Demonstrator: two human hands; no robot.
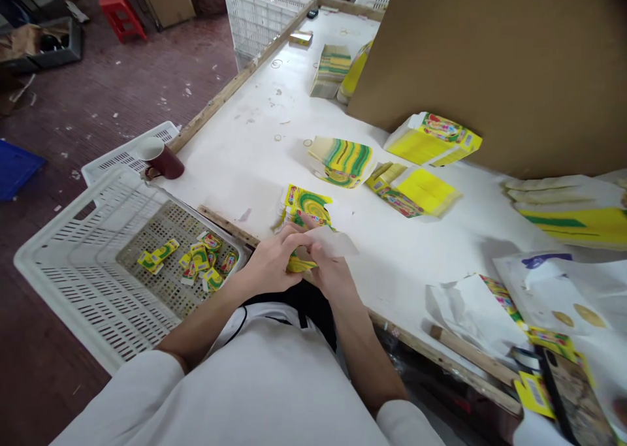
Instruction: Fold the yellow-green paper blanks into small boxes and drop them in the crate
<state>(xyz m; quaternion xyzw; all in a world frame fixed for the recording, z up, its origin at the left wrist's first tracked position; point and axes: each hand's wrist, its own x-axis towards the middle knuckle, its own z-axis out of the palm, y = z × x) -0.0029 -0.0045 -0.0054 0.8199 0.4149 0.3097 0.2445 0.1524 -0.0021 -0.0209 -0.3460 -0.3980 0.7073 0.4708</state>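
Observation:
At the table's front edge, my left hand point(274, 260) and my right hand point(335, 277) are close together, fingers closed on one small yellow-green carton point(300, 263). A whitish panel point(337, 242) sticks out between them to the right; I cannot tell whether it is part of that carton. Just beyond my fingers lies a pile of flat printed cartons point(308, 203). At lower left, a white plastic crate point(73, 256) holds several small folded cartons point(200, 256). Fingers partly hide the held carton.
More stacks of flat cartons point(345, 159) lie farther back, before a large cardboard sheet point(490, 61). A maroon mug point(169, 163) stands at the wooden left edge. At right are crumpled white paper point(477, 312), a wooden strip point(470, 351) and a phone point(573, 394).

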